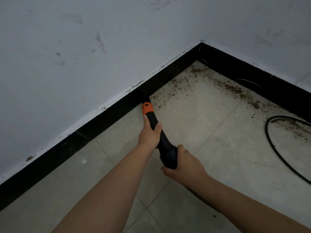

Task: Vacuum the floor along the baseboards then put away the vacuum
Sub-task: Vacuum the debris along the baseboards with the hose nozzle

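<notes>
Left hand (149, 135) and right hand (183, 161): both wrapped around the vacuum (160, 138), left nearer its nozzle. Nozzle: touching the baseboard (109, 115). Tile floor (210, 125): brown dirt (235, 89) beyond the vacuum, cord (276, 148) to its right.

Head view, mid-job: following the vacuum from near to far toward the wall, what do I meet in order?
right hand → left hand → orange collar → black nozzle → black baseboard
</notes>
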Action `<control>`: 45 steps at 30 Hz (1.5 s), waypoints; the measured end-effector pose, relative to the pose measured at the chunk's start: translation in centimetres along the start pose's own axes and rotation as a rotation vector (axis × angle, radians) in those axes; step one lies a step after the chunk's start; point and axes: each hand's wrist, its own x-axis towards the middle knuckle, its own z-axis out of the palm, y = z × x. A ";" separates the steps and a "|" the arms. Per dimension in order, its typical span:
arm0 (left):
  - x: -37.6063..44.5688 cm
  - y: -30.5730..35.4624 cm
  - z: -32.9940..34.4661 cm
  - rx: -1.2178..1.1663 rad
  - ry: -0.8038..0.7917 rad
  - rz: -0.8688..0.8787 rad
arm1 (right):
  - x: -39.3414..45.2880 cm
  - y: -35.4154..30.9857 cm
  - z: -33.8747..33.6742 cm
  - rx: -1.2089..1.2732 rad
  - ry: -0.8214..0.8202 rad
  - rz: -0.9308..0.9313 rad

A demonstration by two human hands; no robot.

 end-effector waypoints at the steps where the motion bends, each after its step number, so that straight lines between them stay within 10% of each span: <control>1: 0.1 0.1 0.1 -0.003 -0.012 -0.009 | 0.2 0.2 -0.1 -0.011 0.003 -0.003; 31: 0.4 3.6 3.4 -0.134 -0.069 0.133 | 1.7 2.1 -4.0 0.115 0.194 -0.004; 45: -6.9 -2.1 -4.9 -0.463 0.378 -0.125 | -5.1 -4.3 -0.9 -0.102 -0.150 -0.316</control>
